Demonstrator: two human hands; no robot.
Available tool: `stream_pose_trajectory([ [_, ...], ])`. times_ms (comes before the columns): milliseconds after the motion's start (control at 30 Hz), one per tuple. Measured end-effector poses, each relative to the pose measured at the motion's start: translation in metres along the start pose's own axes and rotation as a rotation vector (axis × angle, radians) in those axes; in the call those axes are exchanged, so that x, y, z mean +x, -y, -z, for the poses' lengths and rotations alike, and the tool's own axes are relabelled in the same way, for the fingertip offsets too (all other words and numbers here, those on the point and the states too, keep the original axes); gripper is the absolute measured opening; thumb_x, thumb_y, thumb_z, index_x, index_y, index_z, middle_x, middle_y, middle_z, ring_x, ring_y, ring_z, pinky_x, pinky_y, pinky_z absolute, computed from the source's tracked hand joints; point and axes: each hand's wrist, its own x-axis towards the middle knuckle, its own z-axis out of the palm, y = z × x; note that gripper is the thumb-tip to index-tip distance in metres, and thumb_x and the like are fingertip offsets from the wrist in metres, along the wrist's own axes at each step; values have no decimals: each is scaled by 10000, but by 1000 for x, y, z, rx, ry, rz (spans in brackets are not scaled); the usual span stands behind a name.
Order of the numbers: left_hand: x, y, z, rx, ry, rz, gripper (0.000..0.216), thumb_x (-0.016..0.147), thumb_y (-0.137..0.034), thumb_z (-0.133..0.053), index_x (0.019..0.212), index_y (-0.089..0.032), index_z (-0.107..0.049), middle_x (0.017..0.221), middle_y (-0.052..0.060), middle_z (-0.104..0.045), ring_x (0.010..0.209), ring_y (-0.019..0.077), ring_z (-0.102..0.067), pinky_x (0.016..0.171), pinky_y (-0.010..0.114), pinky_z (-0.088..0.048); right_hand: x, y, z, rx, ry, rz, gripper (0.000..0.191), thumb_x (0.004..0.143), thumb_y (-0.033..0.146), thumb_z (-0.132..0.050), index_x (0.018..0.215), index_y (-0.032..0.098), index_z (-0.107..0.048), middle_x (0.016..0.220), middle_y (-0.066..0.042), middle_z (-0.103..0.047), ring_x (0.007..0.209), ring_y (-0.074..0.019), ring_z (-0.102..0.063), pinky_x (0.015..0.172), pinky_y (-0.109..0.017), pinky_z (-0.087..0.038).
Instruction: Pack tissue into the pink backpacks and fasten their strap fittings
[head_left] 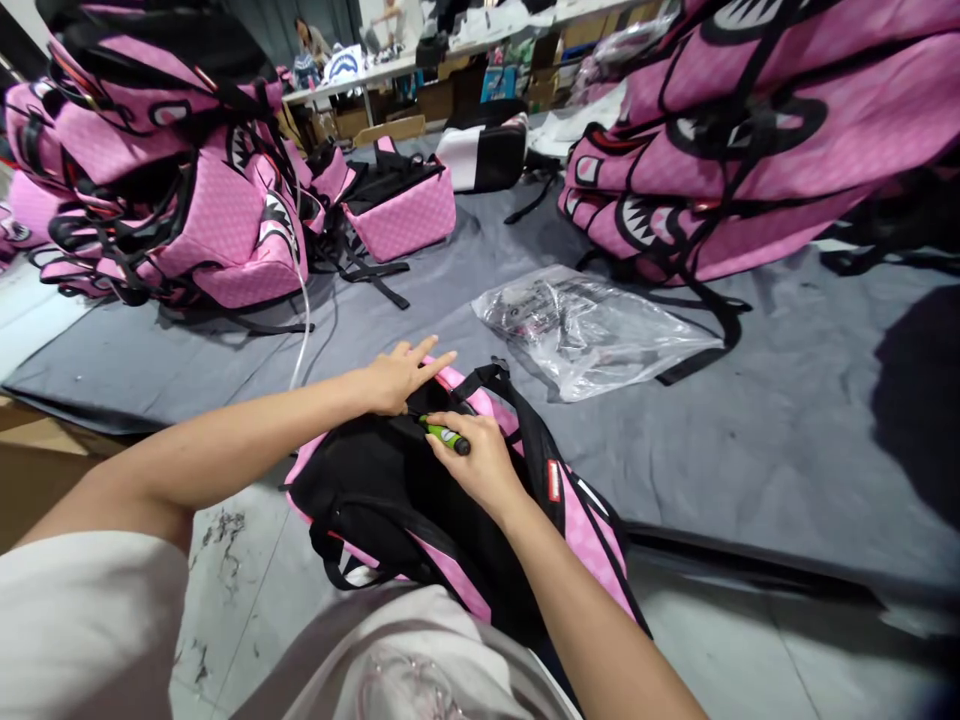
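A pink and black backpack lies back-side up in front of me, its black straps spread over it. My left hand rests on its top edge with the fingers stretched out flat. My right hand is closed around a small green-handled tool, whose tip touches the black back panel just below my left hand.
A crumpled clear plastic bag lies on the grey cloth to the right. Piles of pink backpacks stand at the left and right. A pink open bag sits behind. People work at a far table.
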Motion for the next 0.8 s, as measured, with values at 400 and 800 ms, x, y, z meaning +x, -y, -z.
stream_pose_trajectory([
  [400, 0, -5, -1, 21, -8, -4, 1106, 750, -101, -678, 1574, -266, 40, 1644, 194, 17, 1357, 389, -352, 947, 450, -497, -11, -3, -11, 5, -153, 28, 159, 881, 272, -615, 1007, 233, -702, 1059, -40, -752, 886, -218, -700, 811, -391, -420],
  [800, -2, 2, -5, -126, -49, 61, 1051, 759, -103, -674, 1576, -270, -34, 1649, 167, 19, 1388, 360, -323, 1005, 425, -452, -8, -5, -11, -7, -153, -21, 138, 866, 287, -651, 981, 253, -720, 972, -1, -764, 803, -210, -700, 822, -387, -440],
])
